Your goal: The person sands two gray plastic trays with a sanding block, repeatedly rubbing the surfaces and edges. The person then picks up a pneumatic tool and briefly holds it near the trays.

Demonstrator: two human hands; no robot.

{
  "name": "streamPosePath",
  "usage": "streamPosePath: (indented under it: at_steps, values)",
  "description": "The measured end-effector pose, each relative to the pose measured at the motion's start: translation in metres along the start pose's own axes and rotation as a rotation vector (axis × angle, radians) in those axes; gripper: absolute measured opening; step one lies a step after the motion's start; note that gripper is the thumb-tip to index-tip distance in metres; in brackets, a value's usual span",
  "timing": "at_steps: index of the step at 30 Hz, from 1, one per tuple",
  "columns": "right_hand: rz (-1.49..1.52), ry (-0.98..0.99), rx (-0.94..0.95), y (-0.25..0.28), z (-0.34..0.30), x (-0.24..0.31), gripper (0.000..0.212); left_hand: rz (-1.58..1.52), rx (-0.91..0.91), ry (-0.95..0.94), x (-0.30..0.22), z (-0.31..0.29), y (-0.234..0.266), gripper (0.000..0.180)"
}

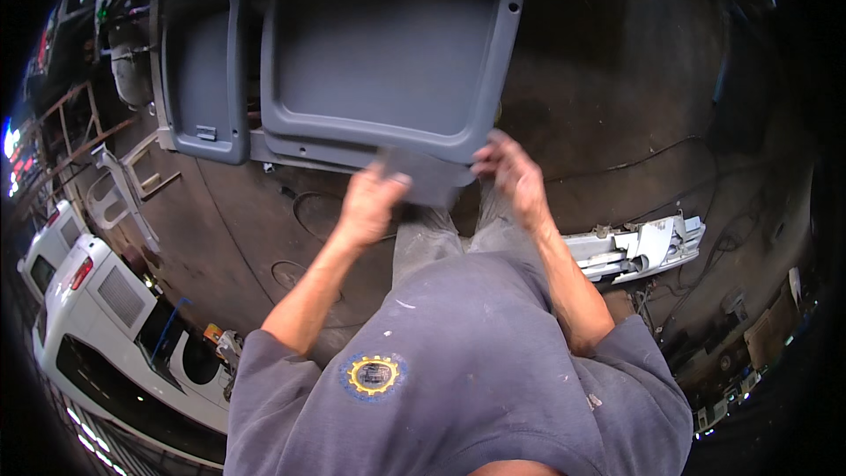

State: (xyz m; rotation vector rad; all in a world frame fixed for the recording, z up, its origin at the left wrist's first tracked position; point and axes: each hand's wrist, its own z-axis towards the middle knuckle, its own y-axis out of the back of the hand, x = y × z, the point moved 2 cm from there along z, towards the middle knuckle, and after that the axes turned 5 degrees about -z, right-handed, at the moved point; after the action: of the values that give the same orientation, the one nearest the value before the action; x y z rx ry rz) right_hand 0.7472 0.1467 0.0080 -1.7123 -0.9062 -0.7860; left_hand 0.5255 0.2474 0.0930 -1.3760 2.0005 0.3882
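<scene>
A thin, dark grey sheet (425,180), which looks like sandpaper, is pinched at its left edge between the thumb and fingers of my left hand (372,201). Motion blurs the sheet. By its right edge is my right hand (515,178), fingers partly bent and smeared; I cannot tell if they touch the sheet. Just beyond both hands lies a large grey moulded panel (383,48) with a raised rim and a hole in its corner. A narrower grey panel (203,79) of the same kind sits to its left.
Both panels rest on a stand with a pale rail (264,148). A white bumper-like part (634,249) lies on the dark floor at right. Cables (630,163) run across the floor. White vehicle bodywork (110,308) stands at lower left, near a metal frame (79,119).
</scene>
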Motion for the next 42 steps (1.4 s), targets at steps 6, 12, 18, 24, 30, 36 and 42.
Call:
streamPosePath:
  at_steps: [6,12,18,24,30,36,42]
  values:
    - [-0.547,-0.189,-0.115,-0.013,-0.042,-0.003,0.06,0.407,0.201,-0.279,0.02,0.036,-0.056,0.045]
    - [-1.692,0.421,-0.193,0.045,0.095,0.026,0.059,1.35,-0.727,-0.642,-0.002,0.198,0.082,0.072]
    - [-1.539,0.296,-0.071,-0.031,-0.018,-0.091,0.074,1.436,-0.739,-0.668,0.024,0.214,0.097,0.078]
    - [-1.586,0.48,-0.43,0.025,0.18,-0.008,0.064,1.469,-0.707,-0.694,0.016,0.218,0.088,0.081]
    - [-1.642,0.341,-0.25,-0.016,0.086,-0.039,0.067,1.481,-0.71,-0.598,0.014,0.214,0.09,0.082]
    - [-1.232,-0.748,0.066,-0.062,-0.202,-0.077,0.054,1.178,-1.011,-0.352,0.024,0.187,0.087,0.088]
    - [-1.213,0.029,-0.442,-0.012,-0.066,0.012,0.052,0.461,0.445,-0.83,0.044,0.025,-0.036,0.029]
